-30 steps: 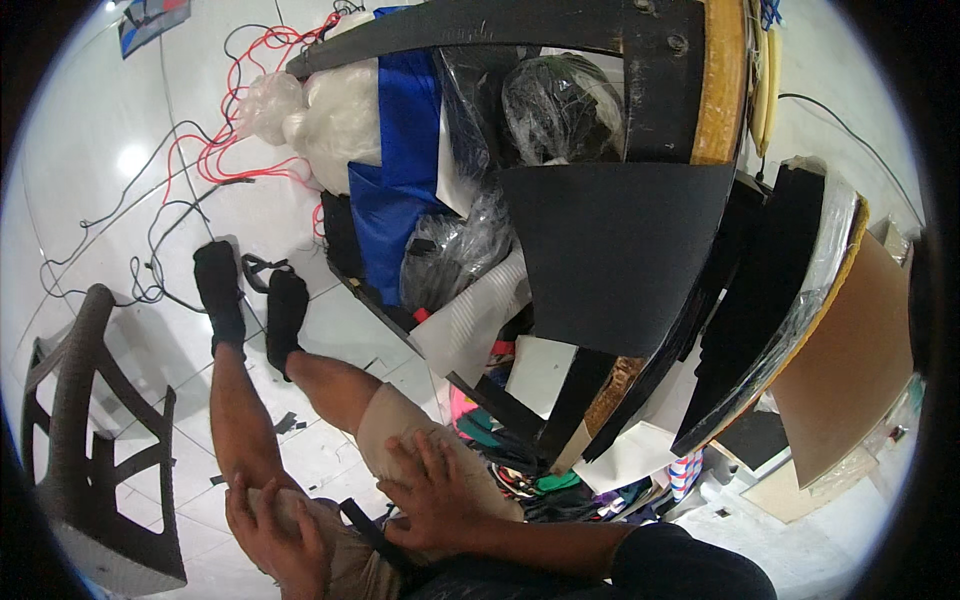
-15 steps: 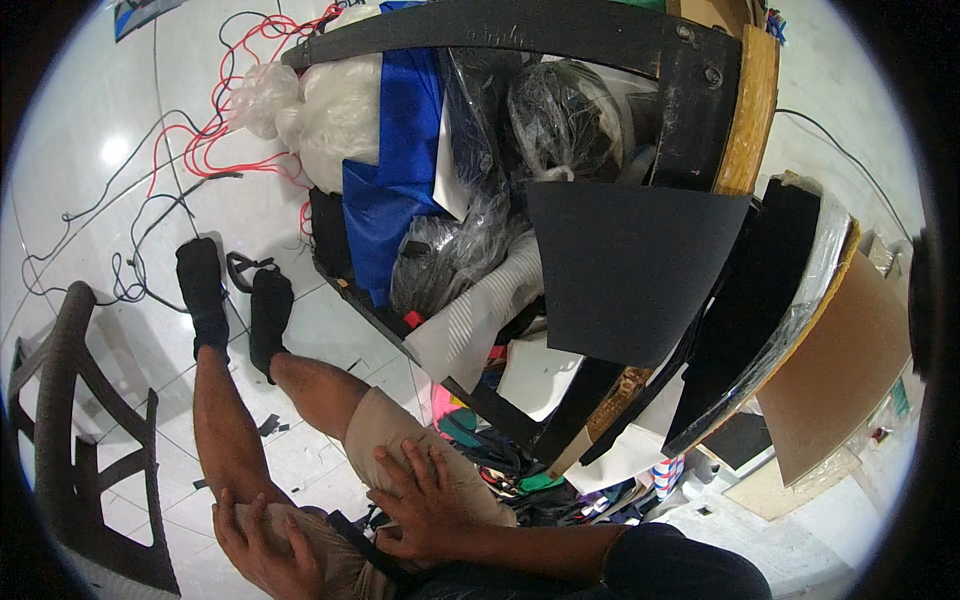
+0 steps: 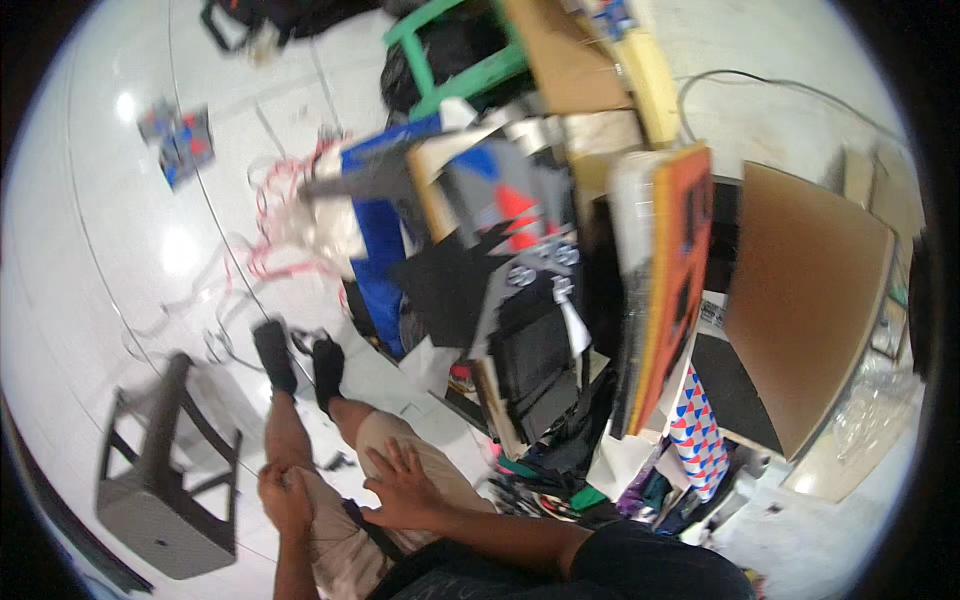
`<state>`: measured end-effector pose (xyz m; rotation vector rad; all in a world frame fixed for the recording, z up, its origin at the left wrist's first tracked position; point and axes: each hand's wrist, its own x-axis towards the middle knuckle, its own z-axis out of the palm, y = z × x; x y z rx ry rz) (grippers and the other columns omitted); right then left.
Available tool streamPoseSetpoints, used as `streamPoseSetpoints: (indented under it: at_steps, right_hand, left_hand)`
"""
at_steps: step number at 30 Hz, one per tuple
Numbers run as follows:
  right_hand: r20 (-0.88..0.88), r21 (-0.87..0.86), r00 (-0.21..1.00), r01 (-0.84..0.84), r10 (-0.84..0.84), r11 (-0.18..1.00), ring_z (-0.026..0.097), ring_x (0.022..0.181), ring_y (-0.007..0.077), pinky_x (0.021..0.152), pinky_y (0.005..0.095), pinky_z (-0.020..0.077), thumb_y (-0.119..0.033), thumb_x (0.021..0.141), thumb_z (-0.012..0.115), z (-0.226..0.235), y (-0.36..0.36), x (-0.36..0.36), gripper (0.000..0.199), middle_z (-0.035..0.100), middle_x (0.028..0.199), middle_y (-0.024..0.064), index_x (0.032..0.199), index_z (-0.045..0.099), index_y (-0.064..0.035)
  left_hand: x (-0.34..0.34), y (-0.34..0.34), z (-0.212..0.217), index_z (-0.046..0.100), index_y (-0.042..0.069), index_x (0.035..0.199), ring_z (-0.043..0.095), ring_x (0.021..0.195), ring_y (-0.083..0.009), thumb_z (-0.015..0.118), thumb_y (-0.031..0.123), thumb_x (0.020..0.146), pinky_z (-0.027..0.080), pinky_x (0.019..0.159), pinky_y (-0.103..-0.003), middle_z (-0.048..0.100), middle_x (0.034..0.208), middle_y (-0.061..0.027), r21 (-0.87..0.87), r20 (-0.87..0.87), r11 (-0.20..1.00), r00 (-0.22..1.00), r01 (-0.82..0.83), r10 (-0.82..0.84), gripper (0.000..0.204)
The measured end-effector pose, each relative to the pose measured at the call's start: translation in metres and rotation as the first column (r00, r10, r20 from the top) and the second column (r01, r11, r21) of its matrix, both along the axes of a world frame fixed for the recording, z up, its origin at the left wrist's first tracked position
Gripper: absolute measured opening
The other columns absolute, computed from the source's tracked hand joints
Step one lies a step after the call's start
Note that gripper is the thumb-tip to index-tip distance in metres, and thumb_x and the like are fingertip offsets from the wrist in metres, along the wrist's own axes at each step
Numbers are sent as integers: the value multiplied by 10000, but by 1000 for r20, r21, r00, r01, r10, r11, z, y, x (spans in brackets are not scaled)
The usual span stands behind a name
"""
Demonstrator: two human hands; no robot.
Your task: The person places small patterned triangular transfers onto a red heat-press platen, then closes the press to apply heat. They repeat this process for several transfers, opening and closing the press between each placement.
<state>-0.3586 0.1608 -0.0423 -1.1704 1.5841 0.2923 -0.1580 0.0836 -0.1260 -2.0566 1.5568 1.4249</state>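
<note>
Hands sit low in the head view, near the bottom left of the frame. We see the left hand (image 3: 285,497) curled loosely on the left thigh of the beige shorts (image 3: 335,520), its fingers bent in; whether it pinches anything we cannot tell. The right hand (image 3: 405,488) lies flat just beside it, fingers spread, palm pressed on the right thigh of the same shorts. Both legs stretch up the frame and end in black socks (image 3: 300,362) resting on the glossy white tiled floor (image 3: 120,260).

At the far lower left we find a grey plastic stool (image 3: 160,480), well apart from the hands. Upper left of centre holds a tangle of red wire (image 3: 285,225) on the floor, next to a blue sheet (image 3: 380,240).

The middle of the frame is filled by a blurred heap of black, grey and red sheets (image 3: 510,270). To its right an orange-faced board (image 3: 675,280) stands on edge, and a large brown cardboard panel (image 3: 800,310) leans at the right. Near the top centre we see a green plastic frame (image 3: 450,55). Below the boards stands a roll patterned in red, white and blue (image 3: 697,435).
</note>
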Motion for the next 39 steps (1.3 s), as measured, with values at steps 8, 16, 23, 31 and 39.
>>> streamPoseSetpoints:
  at_steps: [8,16,23,31,39]
  right_hand:
    - [396,-223,804,553,-443,803,644,966,321,849,382,503,-385,938,589,128,5,-60,342,673,1027,144,1078,679,-86]
    - [293,-464,654,735,-697,494,674,897,238,775,333,525,-360,897,669,159,40,-139,322,691,976,107,1049,690,-77]
    - [215,-376,455,855,-864,357,677,904,255,789,353,524,-310,893,675,157,115,-131,285,697,970,113,1025,685,-58]
    - [364,-307,155,951,-918,39,670,707,157,634,291,538,-220,877,703,157,94,-105,187,705,851,86,945,704,-46]
    - [188,-244,266,945,-945,218,667,703,191,619,319,521,-253,841,750,221,-125,-194,213,688,819,82,961,708,-83]
  left_hand:
    - [18,-48,80,594,-3,1069,547,1042,-381,665,161,812,448,913,-468,592,1066,-193,-246,2,878,906,410,-422,314]
    - [-16,-194,150,673,-18,1008,655,962,-376,584,245,882,519,847,-423,676,1004,-236,-371,120,787,866,493,-486,305]
    - [-129,-246,172,686,5,1008,683,956,-310,639,207,867,528,854,-388,706,988,-181,-460,-112,817,890,348,-442,250]
    - [-271,-332,183,702,20,994,694,925,-307,615,260,872,538,827,-387,713,964,-176,-445,-99,738,792,507,-603,283]
    - [-336,-474,97,693,23,1016,679,934,-349,613,297,881,527,832,-420,704,960,-189,-373,4,637,688,675,-726,315]
